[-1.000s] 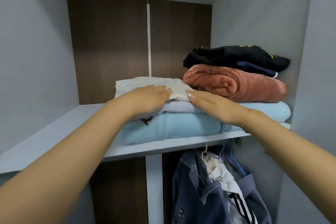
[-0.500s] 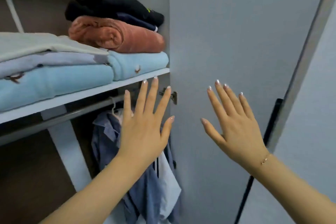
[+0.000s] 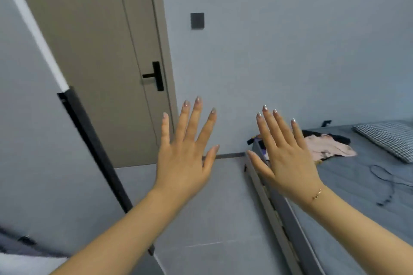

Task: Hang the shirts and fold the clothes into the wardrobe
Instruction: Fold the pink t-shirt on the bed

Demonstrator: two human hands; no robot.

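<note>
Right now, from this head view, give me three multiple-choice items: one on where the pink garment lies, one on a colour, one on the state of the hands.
1. Where does the pink garment lie?
A. on the bed
B. on the floor
C. on the door handle

2. What colour is the door handle?
A. gold
B. black
C. white

3. What state are the left hand and right hand in?
A. both grip clothes
B. one grips a hanger
C. both open, fingers spread, holding nothing

Answers:
1. A, since it lies at the corner of the grey bed, left of the checked pillow.
2. B, since it shows dark against the beige door.
3. C, since all fingers are straight and apart with nothing between them.
</note>
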